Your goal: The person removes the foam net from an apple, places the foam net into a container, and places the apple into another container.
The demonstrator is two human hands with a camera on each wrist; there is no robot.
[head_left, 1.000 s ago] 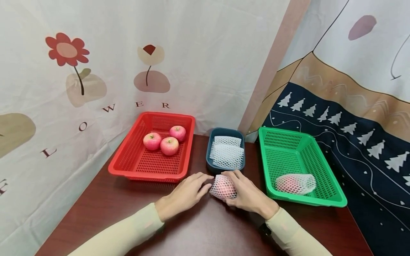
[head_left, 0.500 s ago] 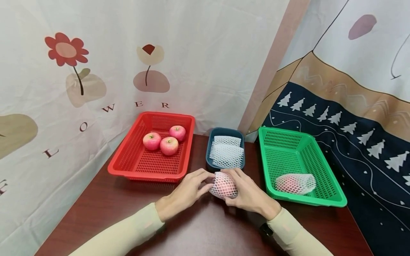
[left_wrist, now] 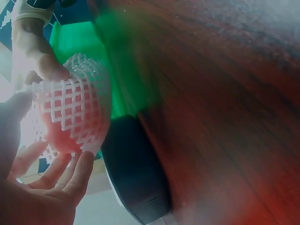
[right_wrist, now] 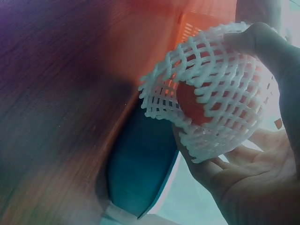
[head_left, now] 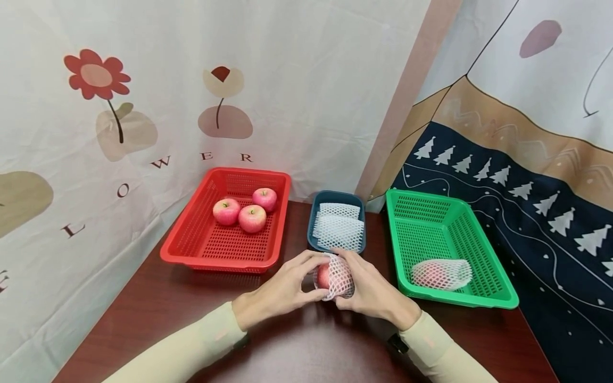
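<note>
A round, pinkish-red apple (head_left: 323, 275) sits at the lower centre of the frame, partly covered by a white foam-mesh sleeve (head_left: 341, 277), a patch of bare skin facing left. I can't tell whether it touches the table below. The right hand (head_left: 371, 291) is clamped round its right side over the mesh; the left hand (head_left: 283, 287) pinches the sleeve's edge on the left, thumb below and fingers above.

I'd judge the apple firm, with some weight, smooth enough to slip and easily bruised, so it is best cupped round its broad sides. The sleeve looks light, soft and stretchy; it should be held by its rim, gently, since thin strands may tear.

Just beyond, at centre, a dark blue rounded plastic tub (head_left: 338, 197) holds flat white mesh sleeves (head_left: 338, 233). Left of centre, a red slatted plastic basket (head_left: 215, 259) carries three pink-red apples (head_left: 252, 218). At right, a green plastic basket (head_left: 423, 202) has one mesh-wrapped apple (head_left: 435, 275) near its front. All the containers rest on a glossy reddish-brown table (head_left: 311, 351).
</note>
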